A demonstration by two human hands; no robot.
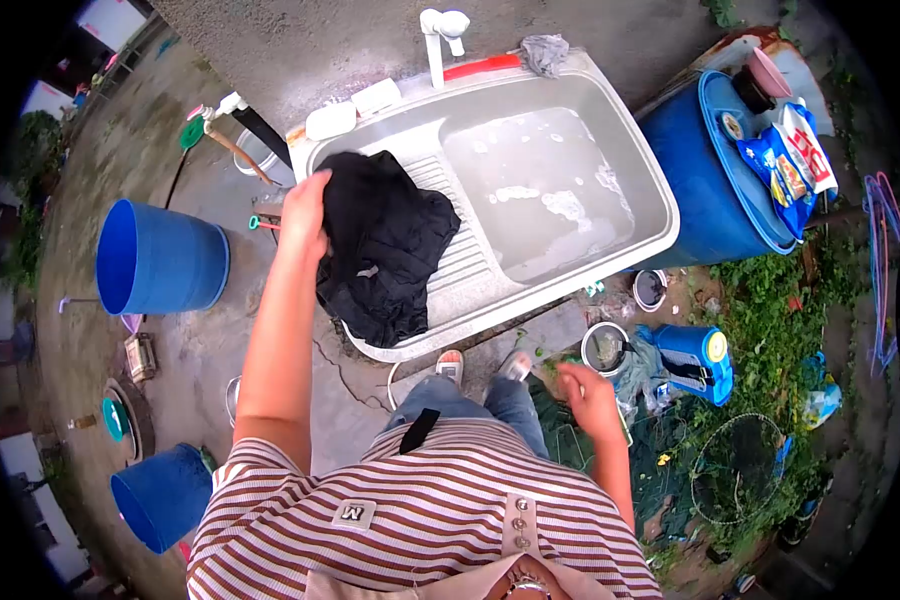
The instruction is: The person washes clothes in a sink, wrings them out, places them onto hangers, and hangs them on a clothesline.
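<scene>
Left hand [306,215]: clamped on the edge of one black cloth [395,245], bunched on the sink [656,195], across ribbed side and left rim; right hand [592,402]: well apart, half-curled, seemingly empty; hazard, by my remote reckoning: overhanging cloth sliding off, should that single grip loosen

1. Worn on the head, looking forward and steeply down.
2. Sits close above the striped shirt [410,500], at the bottom edge.
3. Faces the nearby sink [475,255], then the tap [435,55] beyond.
4. Spans wide, from blue bucket [185,265] to plants [745,335].
</scene>
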